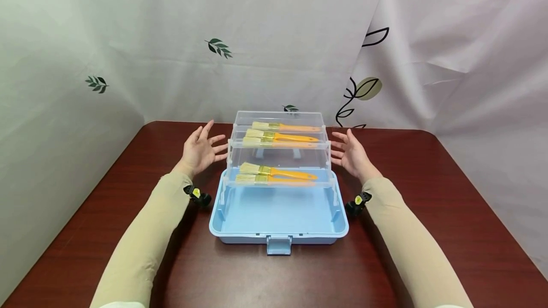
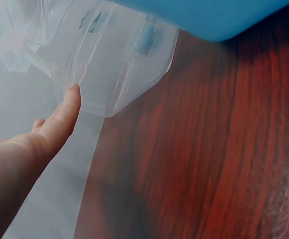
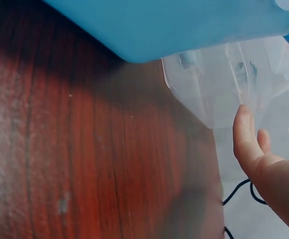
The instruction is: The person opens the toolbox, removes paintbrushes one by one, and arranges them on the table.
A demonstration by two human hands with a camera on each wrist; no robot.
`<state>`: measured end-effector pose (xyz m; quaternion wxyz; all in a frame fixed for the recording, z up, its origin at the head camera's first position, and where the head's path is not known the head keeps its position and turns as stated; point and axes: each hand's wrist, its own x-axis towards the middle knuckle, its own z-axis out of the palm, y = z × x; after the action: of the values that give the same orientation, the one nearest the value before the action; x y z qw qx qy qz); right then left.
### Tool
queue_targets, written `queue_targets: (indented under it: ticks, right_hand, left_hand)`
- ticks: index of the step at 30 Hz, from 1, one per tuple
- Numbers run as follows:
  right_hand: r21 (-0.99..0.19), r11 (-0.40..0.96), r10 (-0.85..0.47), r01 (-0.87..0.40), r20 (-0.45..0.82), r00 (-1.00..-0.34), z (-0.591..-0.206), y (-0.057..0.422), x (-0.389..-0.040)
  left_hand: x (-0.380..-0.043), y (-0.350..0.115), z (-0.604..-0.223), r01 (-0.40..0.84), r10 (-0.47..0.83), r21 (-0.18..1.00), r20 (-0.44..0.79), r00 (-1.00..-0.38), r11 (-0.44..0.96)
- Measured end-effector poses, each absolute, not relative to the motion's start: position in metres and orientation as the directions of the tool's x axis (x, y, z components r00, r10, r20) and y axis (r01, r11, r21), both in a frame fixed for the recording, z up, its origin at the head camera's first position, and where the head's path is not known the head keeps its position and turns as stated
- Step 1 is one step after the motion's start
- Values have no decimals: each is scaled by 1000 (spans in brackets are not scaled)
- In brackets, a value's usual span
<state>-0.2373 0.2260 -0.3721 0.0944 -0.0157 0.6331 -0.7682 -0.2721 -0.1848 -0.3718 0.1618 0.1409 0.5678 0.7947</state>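
A light blue toolbox stands opened on the table, its clear tiered trays raised above the base. Several paintbrushes with orange handles lie in the trays, bristles to the left; some show through the plastic. At the left side of the trays is my left hand, fingers spread and palm turned up. My right hand mirrors it at the right side, fingers loosely extended. Neither hand holds anything. Whether the fingertips touch the clear plastic, I cannot tell. A latch hangs down at the toolbox's front.
The dark red wooden table extends around the toolbox. Behind it hangs a pale cloth with leaf prints. A thin black cable shows past the table edge in the right wrist view.
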Motion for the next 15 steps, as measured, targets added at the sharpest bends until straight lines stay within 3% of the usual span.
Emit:
queue_targets:
  ticks: [15]
  right_hand:
    - [-953, -235, -162, 193, -158, -974, -373, 232, -235]
  left_hand:
    - [-268, -187, -362, -94, 394, 946, 38, -918, -311]
